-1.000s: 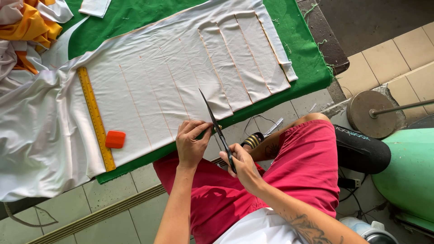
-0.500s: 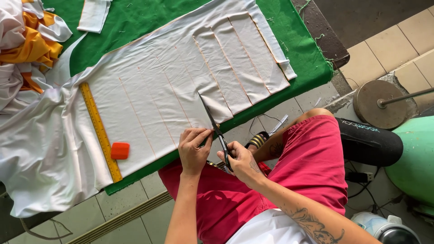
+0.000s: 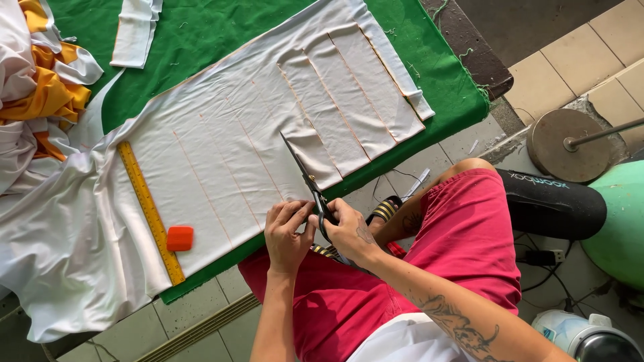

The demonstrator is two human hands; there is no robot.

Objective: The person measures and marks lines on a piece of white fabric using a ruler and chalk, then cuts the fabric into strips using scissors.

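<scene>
Your right hand (image 3: 349, 231) is closed around the handles of the scissors (image 3: 308, 181), whose dark blades run up and away from that grip into the white fabric (image 3: 221, 154), following one of the faint orange lines marked along it. Your left hand (image 3: 287, 234) sits just beside the grip, fingers pinched shut on the fabric edge right at the blades' entry, holding it taut. Beyond the blade tips and to the far side of the grip lie strips already cut apart, resting flat on the green table cover (image 3: 429, 74). On the other side of the grip, well apart, a yellow ruler (image 3: 151, 211) lies across the fabric with an orange chalk block (image 3: 180, 238) just beside its near end. Bunched orange and white cloth (image 3: 40, 94) sits at the far corner. Risk, as a judgement: the left fingertips lie very near the blades, so a full closing stroke could nip them; slack or a wrinkle ahead of the tips could pull the cut off the marked line; the overhanging fabric could drag the piece sideways
</scene>
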